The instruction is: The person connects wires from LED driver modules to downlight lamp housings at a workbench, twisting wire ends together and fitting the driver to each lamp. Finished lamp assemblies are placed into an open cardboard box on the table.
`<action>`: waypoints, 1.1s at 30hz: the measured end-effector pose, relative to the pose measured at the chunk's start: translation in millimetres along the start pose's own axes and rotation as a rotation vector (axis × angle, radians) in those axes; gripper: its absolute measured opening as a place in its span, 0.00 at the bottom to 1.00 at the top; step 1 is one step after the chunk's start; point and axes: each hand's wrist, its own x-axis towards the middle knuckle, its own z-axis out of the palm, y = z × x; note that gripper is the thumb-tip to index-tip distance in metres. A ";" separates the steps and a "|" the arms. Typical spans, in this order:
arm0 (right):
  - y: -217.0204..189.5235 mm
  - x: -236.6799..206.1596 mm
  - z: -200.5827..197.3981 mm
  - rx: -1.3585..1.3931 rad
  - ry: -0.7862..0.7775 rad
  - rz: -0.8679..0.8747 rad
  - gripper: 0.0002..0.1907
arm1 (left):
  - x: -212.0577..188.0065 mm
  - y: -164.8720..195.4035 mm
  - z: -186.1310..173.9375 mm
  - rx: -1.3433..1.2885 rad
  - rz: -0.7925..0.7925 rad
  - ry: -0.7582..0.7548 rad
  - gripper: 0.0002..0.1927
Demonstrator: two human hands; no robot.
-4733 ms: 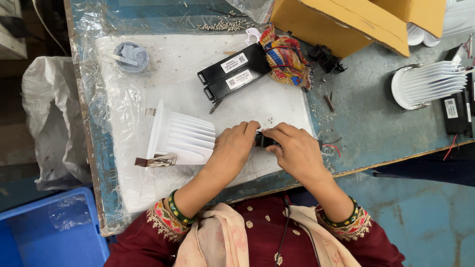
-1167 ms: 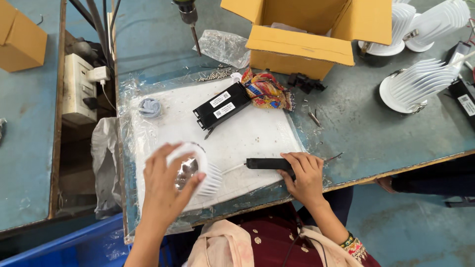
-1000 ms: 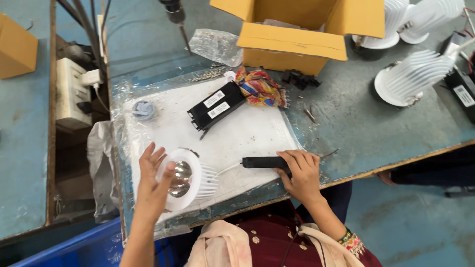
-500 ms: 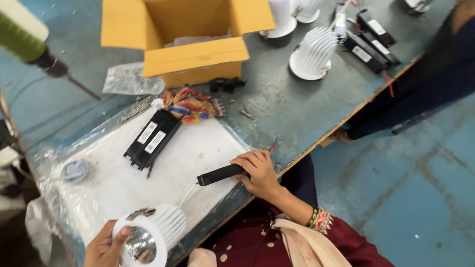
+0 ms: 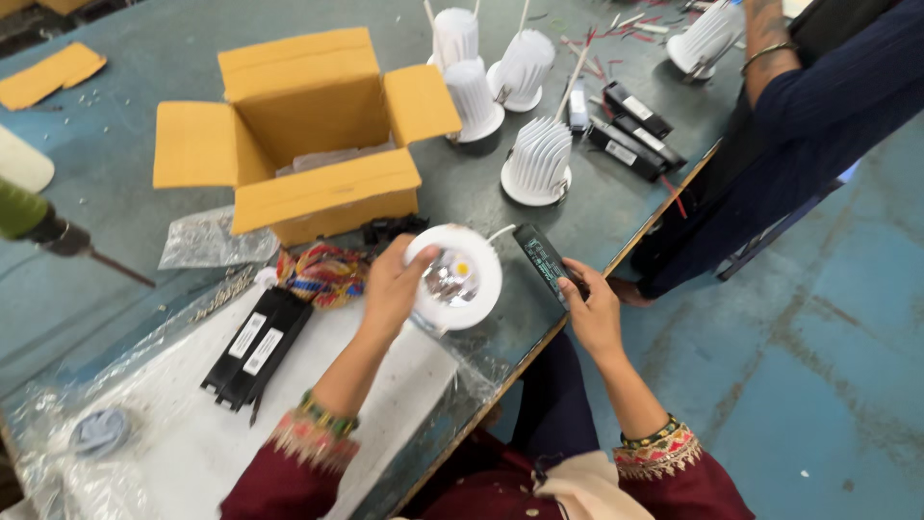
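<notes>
Your left hand (image 5: 390, 284) grasps the round white downlight (image 5: 454, 277) by its left rim, fingers (image 5: 409, 262) curled over the edge, its open face with the shiny reflector turned up toward you, held just above the desk (image 5: 462, 183). Your right hand (image 5: 592, 308) grips the near end of the black driver box (image 5: 544, 260), which lies flat on the desk just right of the lamp, joined to it by a white wire. Beyond sit an open cardboard box (image 5: 298, 135) and several white finned lamp housings (image 5: 539, 159). Two more black driver boxes (image 5: 255, 347) lie on the white sheet to your left.
</notes>
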 end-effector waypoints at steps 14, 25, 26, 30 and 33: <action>15.5 34.0 23.3 -0.198 0.005 -0.199 0.18 | 121.2 -23.7 44.0 -0.646 -0.518 0.123 0.23; -15.2 124.7 3.3 -0.065 0.197 -0.377 0.16 | 63.2 -55.1 8.4 -0.625 -0.427 0.035 0.28; -22.9 145.4 0.4 -0.037 0.231 -0.418 0.16 | 48.2 -54.8 4.5 -0.623 -0.427 0.072 0.29; -61.4 227.8 -7.8 -0.029 0.361 -0.479 0.19 | -35.1 -57.0 -26.0 -0.636 -0.427 -0.036 0.27; -84.5 269.2 -3.9 -0.070 0.390 -0.546 0.17 | -96.5 -77.0 -55.7 -0.457 -0.508 -0.018 0.24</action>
